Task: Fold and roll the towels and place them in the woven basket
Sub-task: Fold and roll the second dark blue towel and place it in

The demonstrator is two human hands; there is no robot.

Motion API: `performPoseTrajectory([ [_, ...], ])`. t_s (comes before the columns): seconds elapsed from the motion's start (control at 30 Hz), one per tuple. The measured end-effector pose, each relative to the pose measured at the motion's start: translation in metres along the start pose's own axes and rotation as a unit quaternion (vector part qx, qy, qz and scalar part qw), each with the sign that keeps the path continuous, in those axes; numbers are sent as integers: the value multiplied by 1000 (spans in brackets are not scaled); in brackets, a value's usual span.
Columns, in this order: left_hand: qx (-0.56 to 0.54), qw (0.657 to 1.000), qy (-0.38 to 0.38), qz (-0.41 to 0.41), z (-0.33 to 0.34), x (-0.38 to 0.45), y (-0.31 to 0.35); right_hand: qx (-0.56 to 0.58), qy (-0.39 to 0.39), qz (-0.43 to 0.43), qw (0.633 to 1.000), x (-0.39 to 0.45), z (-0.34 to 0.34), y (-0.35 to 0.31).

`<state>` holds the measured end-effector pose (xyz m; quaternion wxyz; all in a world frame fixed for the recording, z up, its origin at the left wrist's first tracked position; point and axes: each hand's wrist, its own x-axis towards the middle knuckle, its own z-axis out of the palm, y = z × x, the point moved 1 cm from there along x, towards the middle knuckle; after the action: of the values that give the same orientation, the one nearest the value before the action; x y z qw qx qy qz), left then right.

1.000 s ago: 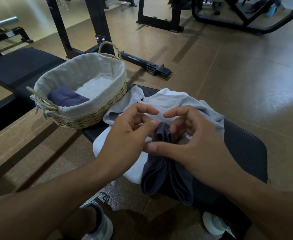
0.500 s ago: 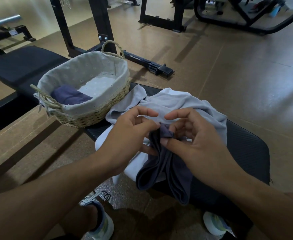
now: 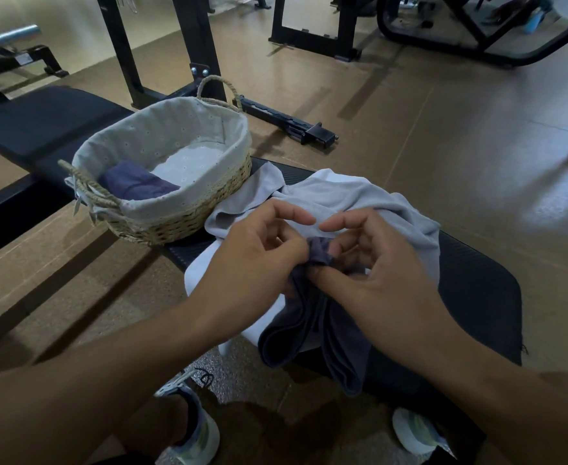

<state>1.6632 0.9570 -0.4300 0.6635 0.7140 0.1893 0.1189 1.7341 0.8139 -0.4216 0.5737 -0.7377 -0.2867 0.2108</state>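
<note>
A dark grey towel (image 3: 313, 333) hangs in loose folds over the front edge of the black bench (image 3: 477, 297). My left hand (image 3: 259, 263) and my right hand (image 3: 376, 273) both pinch its bunched top end between thumbs and fingers. Under them a light grey towel (image 3: 360, 199) lies crumpled on the bench. The woven basket (image 3: 182, 219) with a pale cloth lining stands on the bench to the left, touching that light towel. One rolled dark blue towel (image 3: 135, 186) lies inside it at the near left end.
Black gym frames (image 3: 192, 52) and a floor rail (image 3: 286, 122) stand behind the basket. A second black bench pad (image 3: 41, 119) lies at the left. My two shoes (image 3: 195, 431) are on the floor below the bench edge.
Both hands have worked the dark towel's top end into a tighter bunch, and the hanging folds have shifted a little. The basket and the light towel have not moved.
</note>
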Motion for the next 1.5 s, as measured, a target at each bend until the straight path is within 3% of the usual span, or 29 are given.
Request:
performPoseTrajectory([
  [0.23,82,995,25,55,-10,-2,0,61,-47,2,997,2,-7,-2],
  [0.33,67,994,42,81,-12,2,1,84,-45,-14,995,5,-10,-1],
  [0.6,-4,995,0,104,-16,4,7,-153,38,-136,978,12,-20,-2],
  [0.93,-57,995,-15,80,-15,7,4,-194,79,-205,956,16,-23,1],
  [1.13,-89,994,-17,62,-13,7,4,-190,75,-204,957,18,-23,5],
  [1.5,-49,996,28,72,-14,10,-3,-177,43,-208,961,23,-27,6],
])
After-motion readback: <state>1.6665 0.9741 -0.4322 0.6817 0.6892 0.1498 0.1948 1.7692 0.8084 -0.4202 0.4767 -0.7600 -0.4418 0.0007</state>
